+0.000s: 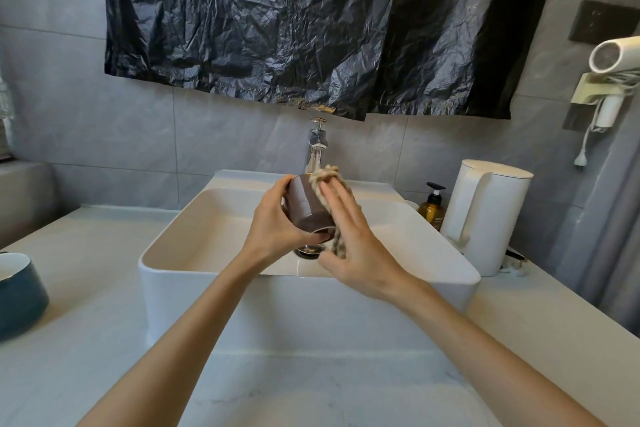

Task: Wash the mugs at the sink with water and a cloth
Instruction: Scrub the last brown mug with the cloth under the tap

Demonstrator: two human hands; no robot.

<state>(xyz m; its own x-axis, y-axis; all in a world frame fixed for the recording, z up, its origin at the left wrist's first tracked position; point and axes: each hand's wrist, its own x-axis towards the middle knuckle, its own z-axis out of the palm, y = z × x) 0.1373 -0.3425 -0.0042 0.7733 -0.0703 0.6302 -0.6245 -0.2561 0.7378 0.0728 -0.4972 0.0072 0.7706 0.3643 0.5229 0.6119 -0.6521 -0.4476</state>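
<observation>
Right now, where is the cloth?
In the head view, the beige cloth is at centre over the sink, pressed by the right hand against the brown mug the left hand grips.

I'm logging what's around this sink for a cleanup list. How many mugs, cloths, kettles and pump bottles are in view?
Mugs: 2 (brown mug, blue mug)
Cloths: 1 (cloth)
Kettles: 1 (kettle)
Pump bottles: 1 (bottle)
Total: 5

The tap stands behind the sink; kettle right.
</observation>
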